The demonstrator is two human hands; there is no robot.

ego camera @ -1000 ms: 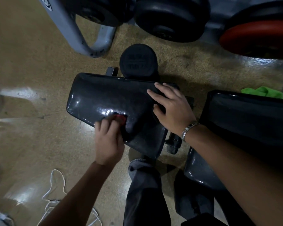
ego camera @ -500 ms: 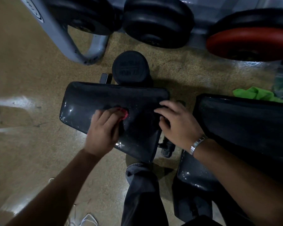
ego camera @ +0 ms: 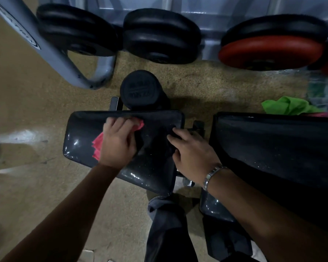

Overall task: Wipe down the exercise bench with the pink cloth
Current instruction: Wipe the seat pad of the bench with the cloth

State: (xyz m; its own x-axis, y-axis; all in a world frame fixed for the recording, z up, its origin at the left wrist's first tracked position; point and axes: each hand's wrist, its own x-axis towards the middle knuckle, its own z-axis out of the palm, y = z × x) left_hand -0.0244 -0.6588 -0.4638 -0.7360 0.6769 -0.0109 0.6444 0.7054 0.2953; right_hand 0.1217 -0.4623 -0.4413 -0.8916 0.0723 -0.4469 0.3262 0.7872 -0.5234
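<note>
Tan floor (ego camera: 36, 110) fills the view. The black exercise bench (ego camera: 273, 148) spans ctr to 3 o'clock: its large back pad reaches the R edge, and its smaller, glossy seat pad (ego camera: 155, 167) lies at ctr. Black weight plates (ego camera: 159, 38) and a red plate (ego camera: 269, 52) line 12 to 1 o'clock. A grey frame (ego camera: 51, 52) slants at 11 o'clock. A round black roller (ego camera: 140, 89) sits just beyond the seat pad at 12. Left hand (ego camera: 117, 144), blurred, fingers bent, holds the pink cloth (ego camera: 98, 146) down on the seat pad, approx. mid-pad. Right hand (ego camera: 193, 157), fingers relaxed and holding nothing, rests on the pad's 3 o'clock end. Green cloth (ego camera: 286, 106) at 2 o'clock.
</note>
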